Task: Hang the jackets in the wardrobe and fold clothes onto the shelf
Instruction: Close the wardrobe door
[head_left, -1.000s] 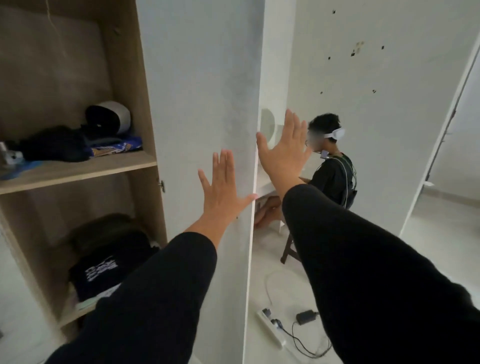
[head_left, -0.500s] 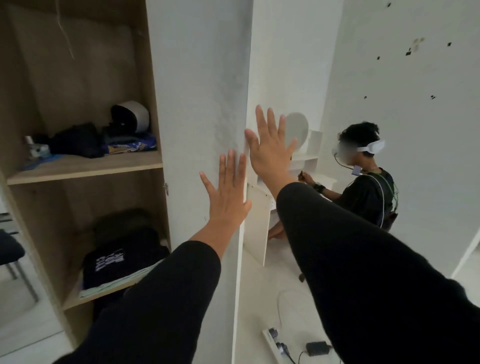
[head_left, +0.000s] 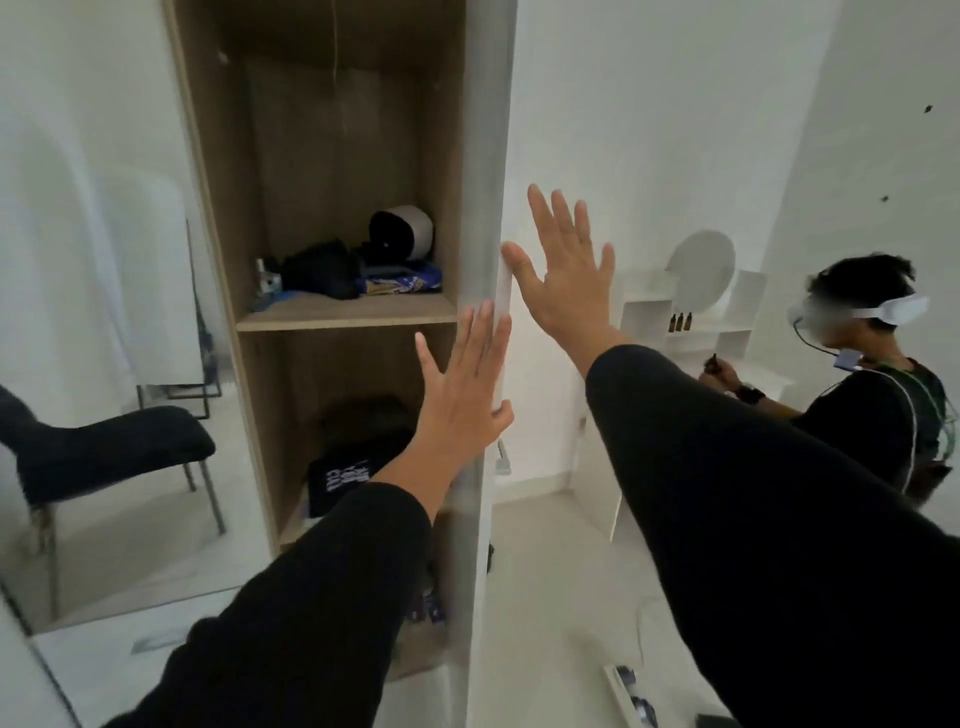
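Head view is being filled by two black-sleeved arms reaching forward toward the wardrobe (head_left: 332, 156). The wardrobe door (head_left: 485, 208) is being seen nearly edge-on, standing between the two hands. The left hand (head_left: 462, 395) is being held flat with fingers spread and nothing grasped, its palm lying against or just beside the inner face of the door; contact cannot be told for certain. The right hand (head_left: 566, 270) is being held higher on the outer side of the door, also spread and empty, with its thumb at the door's edge.

Inside the wardrobe, a wooden shelf (head_left: 345, 312) is being occupied by a dark bundle of cloth (head_left: 322, 267), a white and black rounded object (head_left: 402, 231), a blue and yellow packet (head_left: 405, 283) and a small bottle (head_left: 267, 278). Below that shelf, folded dark clothes (head_left: 353, 462) with white lettering are being kept on a lower level. No jackets can be made out hanging in the visible part.

To the left, a dark chair (head_left: 104, 452) is being reflected or shown beside the cabinet. To the right, a seated person (head_left: 878, 405) wearing a white headset is being seen at a white dressing table (head_left: 696, 322).
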